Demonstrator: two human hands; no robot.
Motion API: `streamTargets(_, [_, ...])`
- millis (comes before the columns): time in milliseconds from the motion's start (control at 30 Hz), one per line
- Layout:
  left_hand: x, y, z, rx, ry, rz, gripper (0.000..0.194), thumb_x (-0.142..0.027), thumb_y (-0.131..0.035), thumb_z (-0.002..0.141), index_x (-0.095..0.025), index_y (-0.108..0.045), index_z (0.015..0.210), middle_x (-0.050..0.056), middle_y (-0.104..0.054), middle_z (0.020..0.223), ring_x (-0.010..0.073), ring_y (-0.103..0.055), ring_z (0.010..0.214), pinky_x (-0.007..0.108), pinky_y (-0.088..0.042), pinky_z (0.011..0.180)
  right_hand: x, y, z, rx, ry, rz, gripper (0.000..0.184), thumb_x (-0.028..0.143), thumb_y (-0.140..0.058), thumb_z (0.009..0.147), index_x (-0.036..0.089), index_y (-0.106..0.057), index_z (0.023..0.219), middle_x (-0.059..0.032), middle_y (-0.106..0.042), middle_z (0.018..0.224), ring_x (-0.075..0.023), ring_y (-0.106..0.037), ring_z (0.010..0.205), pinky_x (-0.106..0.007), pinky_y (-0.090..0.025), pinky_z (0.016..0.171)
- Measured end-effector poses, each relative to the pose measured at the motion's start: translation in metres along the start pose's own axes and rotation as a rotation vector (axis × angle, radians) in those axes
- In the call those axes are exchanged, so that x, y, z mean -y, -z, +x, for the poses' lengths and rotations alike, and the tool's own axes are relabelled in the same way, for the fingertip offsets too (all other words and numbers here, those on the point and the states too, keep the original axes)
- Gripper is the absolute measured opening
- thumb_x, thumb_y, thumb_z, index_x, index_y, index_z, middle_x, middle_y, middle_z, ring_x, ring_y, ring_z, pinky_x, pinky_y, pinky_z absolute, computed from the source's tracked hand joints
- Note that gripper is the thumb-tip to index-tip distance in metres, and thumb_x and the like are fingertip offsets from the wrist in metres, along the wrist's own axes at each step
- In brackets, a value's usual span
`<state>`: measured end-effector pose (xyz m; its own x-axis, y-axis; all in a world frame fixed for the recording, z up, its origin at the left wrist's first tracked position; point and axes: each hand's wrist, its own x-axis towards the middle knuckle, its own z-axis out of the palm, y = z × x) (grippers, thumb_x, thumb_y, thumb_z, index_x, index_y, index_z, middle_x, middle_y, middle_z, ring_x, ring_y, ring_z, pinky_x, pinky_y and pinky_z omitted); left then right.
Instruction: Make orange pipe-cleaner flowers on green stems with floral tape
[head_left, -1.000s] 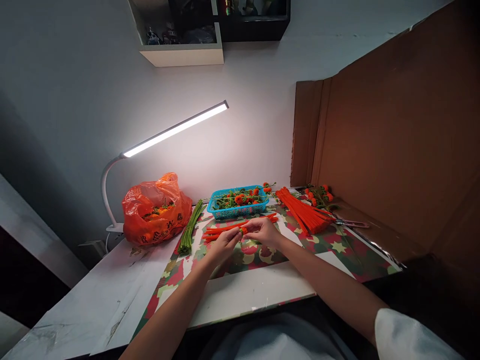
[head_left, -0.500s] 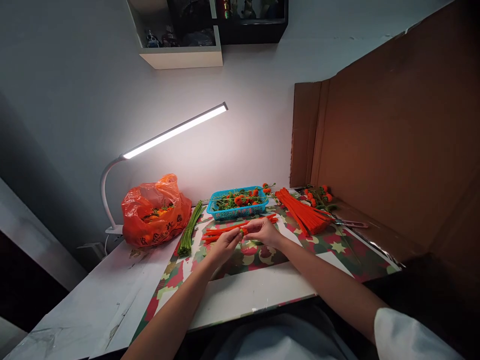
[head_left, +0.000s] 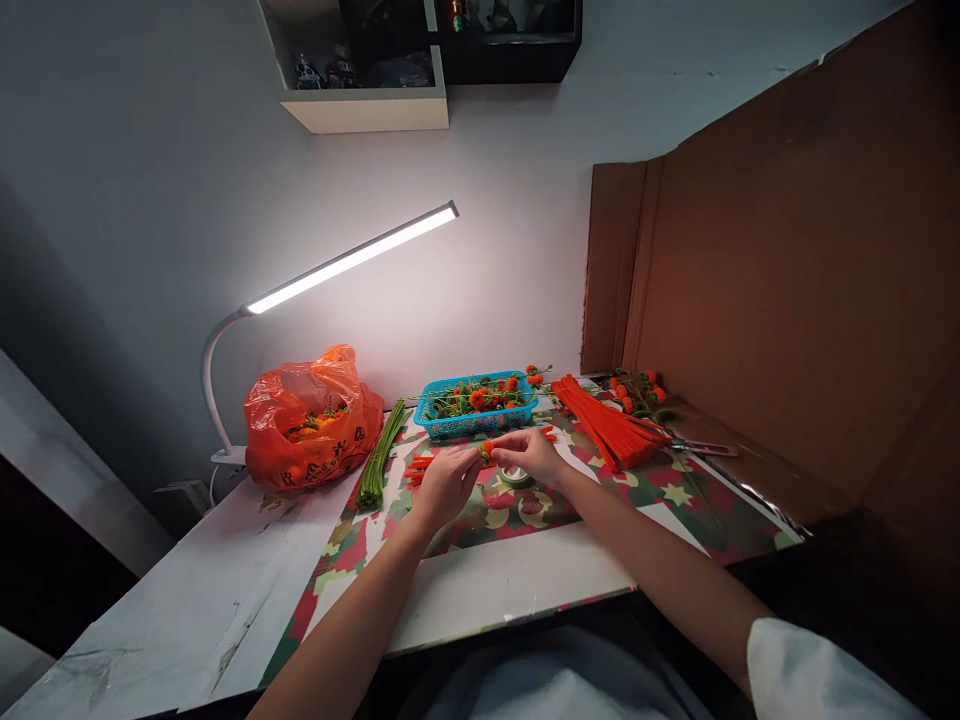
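Between my two hands is a small orange flower point(head_left: 487, 449) with a green base. My left hand point(head_left: 448, 482) pinches it from the left, fingers closed at the green part. From the other side my right hand point(head_left: 529, 455) grips the orange part with closed fingertips. A roll of green tape point(head_left: 515, 480) lies on the table just below my right hand. Behind my hands, partly hidden by them, lie loose orange strips point(head_left: 417, 468) that look like pipe cleaners.
A blue basket point(head_left: 469, 430) of orange flowers stands behind. To the left are green stems point(head_left: 382, 460), an orange plastic bag point(head_left: 311, 450) and a lamp point(head_left: 352, 262). At right lie an orange bundle point(head_left: 607, 425), flowers point(head_left: 637, 392) and pink-handled scissors point(head_left: 712, 449), beside cardboard point(head_left: 780, 270).
Both hands have risen slightly with the flower, and my left hand has turned so its back shows more. The green tape roll is now more visible.
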<state>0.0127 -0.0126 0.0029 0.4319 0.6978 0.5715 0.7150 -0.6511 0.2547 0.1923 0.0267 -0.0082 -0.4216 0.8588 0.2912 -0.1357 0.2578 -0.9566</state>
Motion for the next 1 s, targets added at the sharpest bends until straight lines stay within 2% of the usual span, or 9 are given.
streamTargets(133, [-0.002,-0.001,0.0,0.024,0.019,0.001,0.032,-0.028,-0.034,0.091,-0.02,-0.05,0.064,0.003,-0.049,0.059,0.0157,-0.043,0.057,0.028,-0.027,0.057,-0.002,-0.002,-0.001,-0.005,-0.003,-0.023,0.044,0.046,-0.075,0.059,0.012,-0.071,0.088,-0.0069,-0.071,0.072,-0.0159,-0.064,0.063,-0.028,-0.05,0.06])
streamTargets(333, [0.0,-0.004,-0.002,0.018,0.008,-0.033,0.029,-0.027,-0.038,0.09,-0.02,-0.051,0.064,0.003,-0.051,0.061,0.0164,-0.046,0.059,0.027,-0.027,0.057,-0.004,-0.009,-0.004,-0.015,0.043,-0.029,0.04,0.044,-0.072,0.062,0.013,-0.071,0.087,-0.0069,-0.071,0.076,-0.0171,-0.064,0.067,-0.03,-0.05,0.065])
streamTargets(567, [0.001,-0.008,-0.001,-0.055,0.061,0.033,0.028,-0.026,-0.038,0.09,-0.02,-0.051,0.066,0.003,-0.054,0.062,0.0168,-0.046,0.058,0.027,-0.025,0.057,-0.001,-0.017,-0.003,-0.182,0.062,-0.08,0.037,0.044,-0.066,0.066,0.014,-0.072,0.085,-0.0073,-0.071,0.078,-0.0198,-0.064,0.071,-0.031,-0.05,0.063])
streamTargets(733, [0.002,-0.009,-0.002,-0.056,0.054,0.026,0.026,-0.024,-0.041,0.089,-0.02,-0.053,0.066,0.003,-0.054,0.061,0.0172,-0.047,0.059,0.027,-0.026,0.057,-0.003,-0.016,-0.003,-0.205,0.042,-0.061,0.035,0.046,-0.069,0.062,0.013,-0.071,0.074,-0.0064,-0.07,0.069,-0.0184,-0.062,0.064,-0.029,-0.047,0.058])
streamTargets(867, [0.002,-0.009,-0.003,-0.051,0.052,0.036,0.025,-0.024,-0.041,0.089,-0.02,-0.051,0.066,0.003,-0.052,0.06,0.0163,-0.046,0.058,0.027,-0.025,0.057,-0.004,-0.018,-0.003,-0.217,0.051,-0.053,0.032,0.045,-0.069,0.063,0.013,-0.07,0.07,-0.0052,-0.068,0.066,-0.0176,-0.062,0.064,-0.029,-0.047,0.06])
streamTargets(1000, [0.001,-0.011,-0.003,-0.065,0.087,-0.057,0.025,-0.027,-0.042,0.088,-0.019,-0.047,0.064,0.0,-0.048,0.059,0.014,-0.041,0.056,0.026,-0.025,0.056,-0.003,-0.02,-0.003,-0.242,0.015,-0.02,0.033,0.046,-0.07,0.062,0.013,-0.068,0.069,-0.0051,-0.067,0.065,-0.0178,-0.062,0.064,-0.029,-0.048,0.061])
